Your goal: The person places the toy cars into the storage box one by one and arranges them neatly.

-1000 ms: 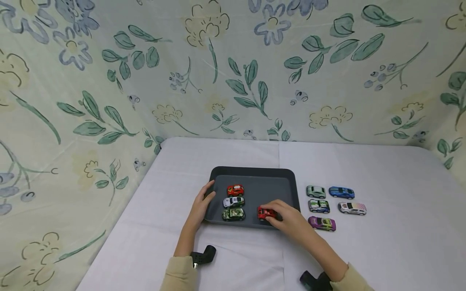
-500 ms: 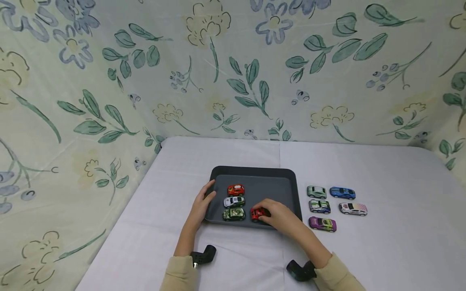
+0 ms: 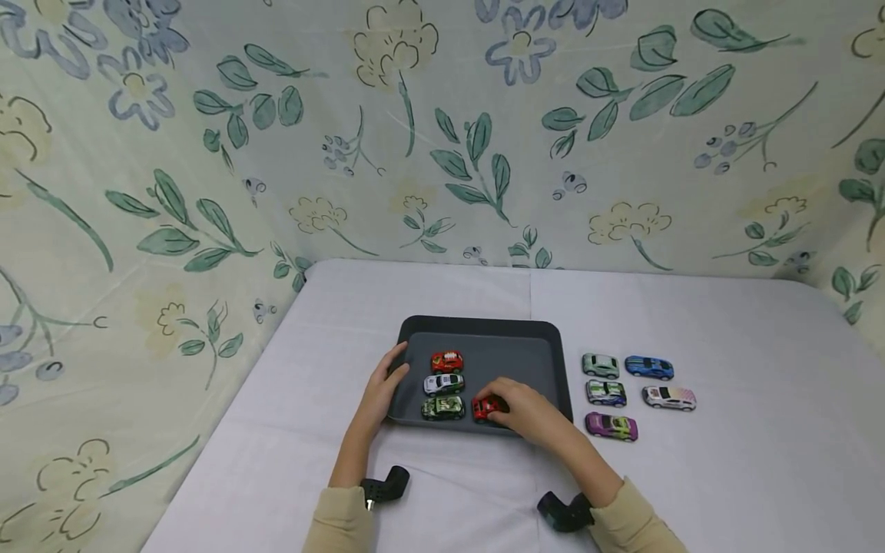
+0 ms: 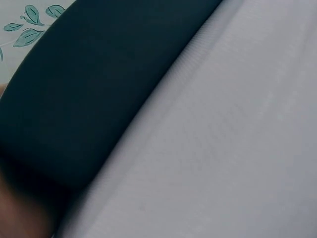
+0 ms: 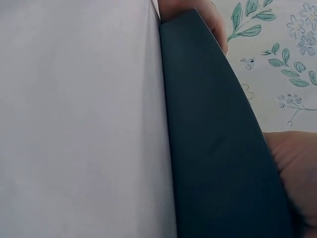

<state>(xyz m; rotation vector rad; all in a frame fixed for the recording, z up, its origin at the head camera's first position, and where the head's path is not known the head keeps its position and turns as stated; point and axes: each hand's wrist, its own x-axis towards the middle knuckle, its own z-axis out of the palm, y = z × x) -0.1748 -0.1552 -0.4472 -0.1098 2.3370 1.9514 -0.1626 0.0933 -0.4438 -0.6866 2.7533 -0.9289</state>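
The right hand (image 3: 528, 411) curls its fingers around a red toy car (image 3: 484, 408) inside the dark tray (image 3: 512, 346), while the left hand (image 3: 379, 395) grips the tray's left rim.

The tray (image 3: 484, 338) is dark charcoal grey, on a pale lilac-white surface (image 3: 726, 476). In it, a red car with white marks (image 3: 447, 361) at 12 o'clock of a white car with dark stripes (image 3: 444, 383), and a green camouflage-patterned car (image 3: 443, 408) at its 6. The right hand (image 3: 528, 411) holds a red car (image 3: 485, 408). Outside, at 3 o'clock of the tray: a mint-green car (image 3: 599, 365), a blue car (image 3: 648, 367), a green-and-white striped car (image 3: 606, 392), a white car with pink pattern (image 3: 668, 397), a purple car with green (image 3: 611, 425). The backdrop (image 3: 442, 130) is cream with green leaves, blue and yellow flowers. The sleeves (image 3: 339, 526) are beige.
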